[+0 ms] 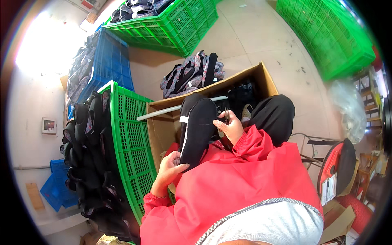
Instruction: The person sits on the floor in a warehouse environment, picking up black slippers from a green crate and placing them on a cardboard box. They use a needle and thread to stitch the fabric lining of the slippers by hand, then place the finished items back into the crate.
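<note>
A black shoe sole (198,130) stands upright over the person's lap, between both hands. The left hand (169,169) grips its lower end, fingers curled round it. The right hand (232,127) is closed on small scissors (226,116) just beside the sole's upper right edge, above an open cardboard box (163,126).

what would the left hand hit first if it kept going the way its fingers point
The left hand already has its fingers on the heel end of the black shoe, so the shoe comes first. Beyond it would likely be the red jacket, though depth is unclear.
</note>
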The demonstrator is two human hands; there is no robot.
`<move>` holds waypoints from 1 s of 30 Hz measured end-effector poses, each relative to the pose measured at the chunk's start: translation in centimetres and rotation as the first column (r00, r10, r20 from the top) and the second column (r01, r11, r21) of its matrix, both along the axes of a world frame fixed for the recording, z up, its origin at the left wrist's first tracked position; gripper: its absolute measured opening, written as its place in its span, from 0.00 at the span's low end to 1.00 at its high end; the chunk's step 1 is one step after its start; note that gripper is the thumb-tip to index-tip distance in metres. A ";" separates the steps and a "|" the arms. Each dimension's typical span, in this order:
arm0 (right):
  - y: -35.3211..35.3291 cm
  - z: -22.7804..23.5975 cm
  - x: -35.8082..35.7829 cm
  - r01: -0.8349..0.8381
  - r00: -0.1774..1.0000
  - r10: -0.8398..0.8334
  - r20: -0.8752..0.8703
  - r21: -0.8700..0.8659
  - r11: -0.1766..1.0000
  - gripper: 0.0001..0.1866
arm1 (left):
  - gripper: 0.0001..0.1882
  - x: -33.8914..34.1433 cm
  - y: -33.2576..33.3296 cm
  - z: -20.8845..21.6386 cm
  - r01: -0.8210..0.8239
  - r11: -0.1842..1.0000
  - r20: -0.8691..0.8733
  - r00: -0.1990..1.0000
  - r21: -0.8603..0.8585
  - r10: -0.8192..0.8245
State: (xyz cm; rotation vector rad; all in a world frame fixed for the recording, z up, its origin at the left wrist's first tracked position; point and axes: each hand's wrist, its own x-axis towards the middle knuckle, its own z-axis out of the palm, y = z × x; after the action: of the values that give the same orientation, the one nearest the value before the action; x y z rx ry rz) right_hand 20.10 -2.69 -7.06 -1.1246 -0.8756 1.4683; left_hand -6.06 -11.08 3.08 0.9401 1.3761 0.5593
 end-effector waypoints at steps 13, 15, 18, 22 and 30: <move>3.1 -0.9 3.4 0.099 0.959 -0.152 -0.238 -0.220 0.971 0.10 | 0.17 -1.9 4.9 -1.7 0.330 0.610 -0.531 0.828 0.720 0.180; 2.9 1.3 2.7 -0.149 0.947 0.087 -0.311 -0.181 0.972 0.13 | 0.19 -2.8 7.1 -3.6 0.377 0.445 -0.508 0.833 0.812 0.222; 1.7 4.1 0.5 -0.393 0.885 0.301 -0.355 -0.225 0.892 0.18 | 0.18 -1.5 10.7 -5.9 0.401 0.286 -0.470 0.848 0.870 0.243; 1.5 3.4 -2.0 -0.260 0.919 0.160 -0.361 -0.248 0.933 0.19 | 0.15 2.1 14.6 -7.9 0.270 0.278 -0.340 0.907 0.922 0.248; 2.4 0.3 -4.3 -0.113 0.958 0.072 -0.278 -0.136 0.984 0.20 | 0.14 2.8 17.3 -7.9 0.206 0.480 -0.286 0.953 0.853 0.098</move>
State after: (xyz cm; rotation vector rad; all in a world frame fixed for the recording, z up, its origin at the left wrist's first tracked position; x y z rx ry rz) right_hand 15.82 -0.30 -6.79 -0.9697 -0.6404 1.7429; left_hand -3.29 6.26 -4.86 1.9874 1.2754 1.1782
